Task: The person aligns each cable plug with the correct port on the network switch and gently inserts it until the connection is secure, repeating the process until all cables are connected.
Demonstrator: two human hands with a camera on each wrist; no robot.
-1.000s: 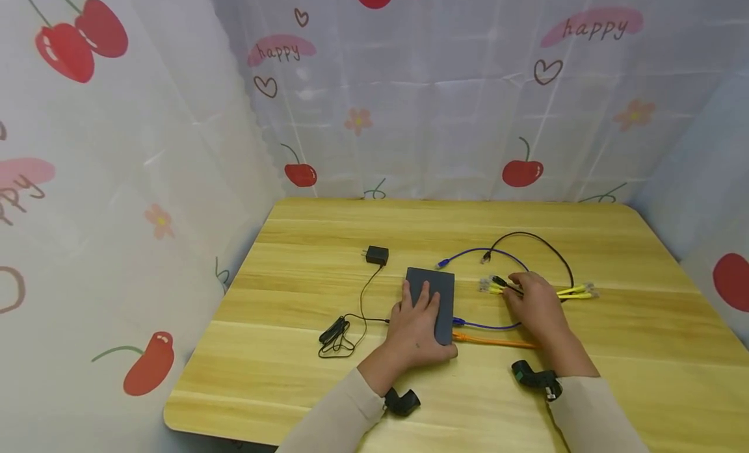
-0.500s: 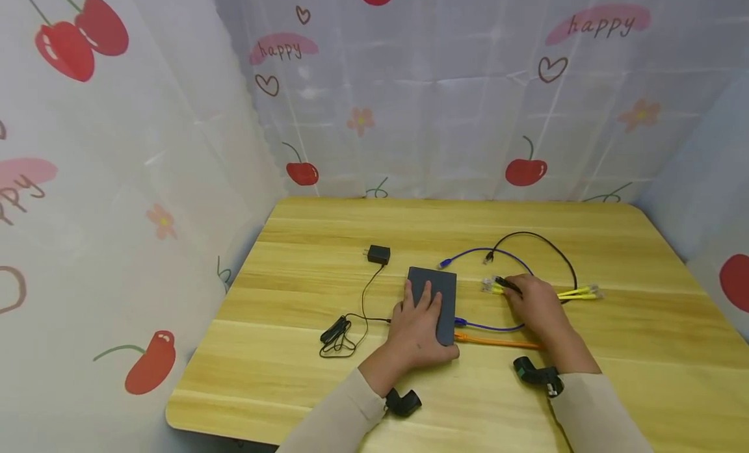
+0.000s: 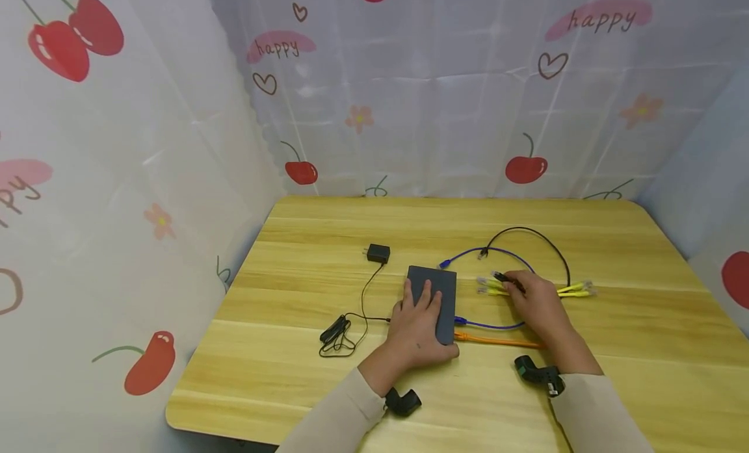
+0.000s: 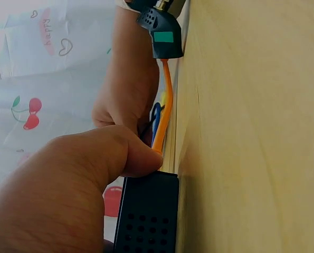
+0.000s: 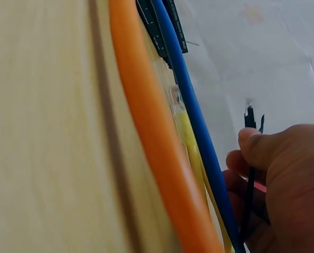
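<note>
1. The right hand (image 3: 538, 303) has its thumb and fingers closed together on a black cable (image 5: 250, 120), pinching it just behind the plug. In the right wrist view, the clear tip of this plug stands free above the thumb, and the cable goes down along the curled fingers.
2. The left hand (image 3: 414, 329) lies on the dark box (image 3: 446, 290) with its fingers straight and spread apart on the upper face. Its thumb touches the near right edge of the box, close to the orange cable (image 3: 497, 341), as the left wrist view shows. It is not clamped on anything.
3. The dark box lies flat on the wooden table (image 3: 292, 245), to the left of the right hand.
4. The orange cable and a blue cable (image 3: 494, 326) come out from the right side of the box, and both run toward the right hand and its wrist.
5. Several yellow cables (image 3: 576, 293) lie on both sides of the right hand; their middle part is hidden by it.
6. Beyond the right hand, a black loop (image 3: 521, 228) crosses a blue arc (image 3: 468, 250). I cannot tell how these join the cables nearer, because the hand covers them.
7. To the left of the box there is a black power adapter (image 3: 378, 254), with its thin cord (image 3: 364, 297) running to the box.
</note>
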